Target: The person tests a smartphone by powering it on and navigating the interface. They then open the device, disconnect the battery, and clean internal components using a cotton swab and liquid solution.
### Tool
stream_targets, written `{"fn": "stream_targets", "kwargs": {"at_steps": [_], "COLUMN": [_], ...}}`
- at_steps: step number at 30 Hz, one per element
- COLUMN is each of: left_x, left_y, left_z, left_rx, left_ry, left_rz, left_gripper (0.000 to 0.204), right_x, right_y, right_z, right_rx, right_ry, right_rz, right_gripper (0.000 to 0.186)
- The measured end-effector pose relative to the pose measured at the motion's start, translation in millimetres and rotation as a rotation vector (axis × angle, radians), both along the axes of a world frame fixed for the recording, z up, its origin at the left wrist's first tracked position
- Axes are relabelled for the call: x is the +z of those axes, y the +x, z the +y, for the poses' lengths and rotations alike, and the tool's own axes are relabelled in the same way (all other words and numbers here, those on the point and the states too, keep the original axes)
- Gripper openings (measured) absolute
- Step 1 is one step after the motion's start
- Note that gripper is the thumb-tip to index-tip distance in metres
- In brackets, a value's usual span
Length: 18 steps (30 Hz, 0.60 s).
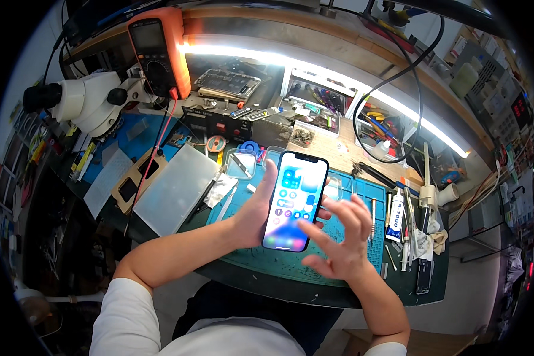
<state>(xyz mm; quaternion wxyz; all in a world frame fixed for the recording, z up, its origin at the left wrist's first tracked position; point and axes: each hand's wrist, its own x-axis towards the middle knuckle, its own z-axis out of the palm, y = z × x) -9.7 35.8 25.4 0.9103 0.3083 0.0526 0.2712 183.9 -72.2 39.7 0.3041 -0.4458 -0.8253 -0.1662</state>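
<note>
A smartphone (292,196) with a lit screen showing a panel of round and square icons is held upright above the work mat. My left hand (256,210) grips it from the left side and behind, thumb along the left edge and fingertips showing past the right edge. In front of the phone's lower right is my right hand (341,237), its fingers spread and the index finger close to the glass. Whether that fingertip touches the screen I cannot tell. Beneath both hands lies a blue-green repair mat (252,258).
A white microscope (86,101) and an orange multimeter (175,53) stand at the back left. Left of the mat lies a translucent sheet (175,187). A glue tube (396,216), screwdrivers and tweezers lie at the right. A black cable (355,118) loops above the back.
</note>
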Motion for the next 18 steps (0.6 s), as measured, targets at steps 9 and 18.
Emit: {"fn": "stream_targets", "kwargs": {"at_steps": [9,18], "left_x": [0.8,1.0], "left_y": [4.0,5.5], "left_z": [-8.9,-5.8], "left_rx": [-0.039,0.006], "left_ry": [0.024,-0.026], "left_rz": [0.088,0.042], "left_gripper": [0.098,0.097], "right_x": [-6.9,-6.6], "right_y": [11.2,5.4], "right_z": [3.0,2.6], "right_rx": [-0.187,-0.020], "right_ry": [0.071,0.044], "right_rz": [0.107,0.044], "right_gripper": [0.056,0.055]}}
